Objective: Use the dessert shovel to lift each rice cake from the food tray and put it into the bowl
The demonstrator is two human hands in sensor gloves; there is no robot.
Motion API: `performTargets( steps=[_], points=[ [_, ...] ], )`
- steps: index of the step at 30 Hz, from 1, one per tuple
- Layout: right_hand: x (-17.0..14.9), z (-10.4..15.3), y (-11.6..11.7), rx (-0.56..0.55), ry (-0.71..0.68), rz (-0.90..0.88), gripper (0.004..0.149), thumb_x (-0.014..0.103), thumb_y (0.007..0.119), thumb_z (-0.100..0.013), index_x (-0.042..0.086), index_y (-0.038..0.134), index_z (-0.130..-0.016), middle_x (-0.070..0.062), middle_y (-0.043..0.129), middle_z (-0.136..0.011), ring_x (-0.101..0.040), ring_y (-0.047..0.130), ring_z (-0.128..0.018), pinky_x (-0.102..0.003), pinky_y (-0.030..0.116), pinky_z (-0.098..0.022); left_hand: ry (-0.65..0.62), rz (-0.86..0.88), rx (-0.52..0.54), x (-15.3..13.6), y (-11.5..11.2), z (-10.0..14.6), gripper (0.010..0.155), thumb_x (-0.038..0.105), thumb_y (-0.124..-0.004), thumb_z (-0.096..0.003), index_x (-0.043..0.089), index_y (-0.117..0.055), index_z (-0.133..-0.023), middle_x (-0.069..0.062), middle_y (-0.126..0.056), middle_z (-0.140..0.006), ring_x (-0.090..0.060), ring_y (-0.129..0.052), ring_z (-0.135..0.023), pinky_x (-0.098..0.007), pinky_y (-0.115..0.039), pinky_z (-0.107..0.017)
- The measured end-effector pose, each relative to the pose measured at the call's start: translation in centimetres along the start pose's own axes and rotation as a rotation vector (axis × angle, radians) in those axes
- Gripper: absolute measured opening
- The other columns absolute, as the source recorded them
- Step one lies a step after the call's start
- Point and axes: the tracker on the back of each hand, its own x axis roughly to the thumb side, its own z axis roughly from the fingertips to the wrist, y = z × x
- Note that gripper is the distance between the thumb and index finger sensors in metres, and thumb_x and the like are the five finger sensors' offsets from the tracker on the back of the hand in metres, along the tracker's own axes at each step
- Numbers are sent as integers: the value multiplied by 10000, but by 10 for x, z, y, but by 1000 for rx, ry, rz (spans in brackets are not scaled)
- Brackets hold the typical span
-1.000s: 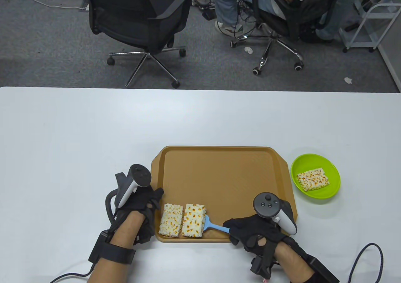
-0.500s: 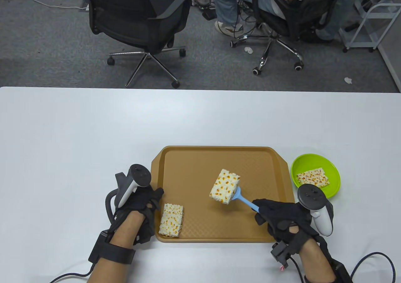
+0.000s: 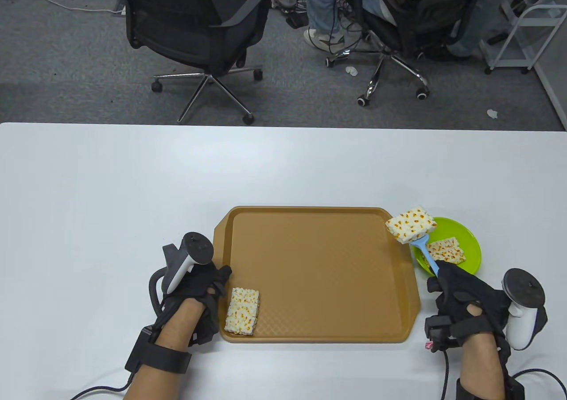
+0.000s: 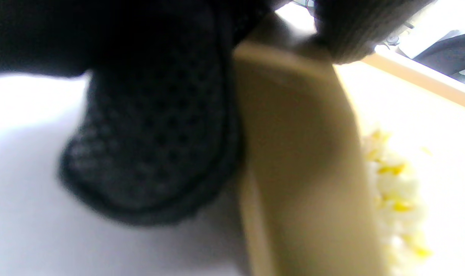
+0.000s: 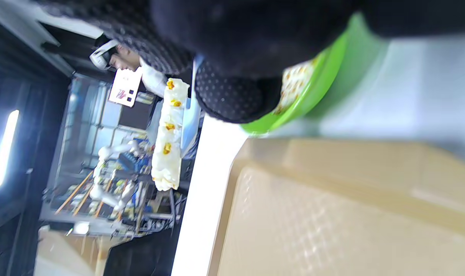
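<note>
Worktop (image 3: 133, 187): white, chairs on grey carpet beyond.
Left hand (image 3: 195, 293): rests at tray's left edge, fingers against the rim; grip on it unclear.
Near cake (image 3: 242, 311): flat in tray (image 3: 323, 276), front-left corner.
Right hand (image 3: 465, 302): pinches shovel (image 3: 426, 254) handle.
Lifted cake (image 3: 410, 224): on shovel blade, over bowl's left rim.
Bowl (image 3: 465, 231): green, right of tray, one cake (image 3: 447, 250) inside.

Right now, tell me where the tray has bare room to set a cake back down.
Nearly the whole food tray is bare: everything right of the last rice cake up to the far and right rims. It is crowded at the near left corner, where that cake lies beside the left hand, and over the bowl, where the right hand holds the shovel.
</note>
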Motion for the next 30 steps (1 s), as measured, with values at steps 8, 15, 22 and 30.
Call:
performTargets(
  steps=[8,15,22,30],
  points=[
    [-18,-14,-22,-121,121,-39,525,331,721,-391,85,804,-847,-108,974,-531,-86,926,11,-297,890,11,-1,4,0,-1,0,0,749,544,-740,-476,24,-538,-975,-102,-1049,-459,-221,-1130,-150,-369,-921,-36],
    [-23,-23,-19,-160,168,66,527,330,729,-388,78,806,-844,-114,978,-528,-84,926,24,-291,891,22,0,5,0,-1,0,0,748,544,-739,-476,25,-538,-976,-101,-1049,-460,-222,-1129,-150,-370,-921,-36],
    [-5,-11,-8,-367,56,398,507,334,765,-375,111,842,-823,-109,1000,-518,-95,923,30,-297,882,37,-1,8,1,-1,0,0,748,545,-739,-475,26,-539,-976,-102,-1049,-458,-221,-1130,-150,-369,-921,-35],
    [8,3,-3,-596,-17,640,491,338,772,-371,134,862,-808,-101,1013,-519,-94,927,25,-297,884,34,-4,20,-8,-2,0,0,747,544,-739,-475,29,-536,-977,-103,-1049,-461,-222,-1131,-152,-369,-921,-37]
  ],
)
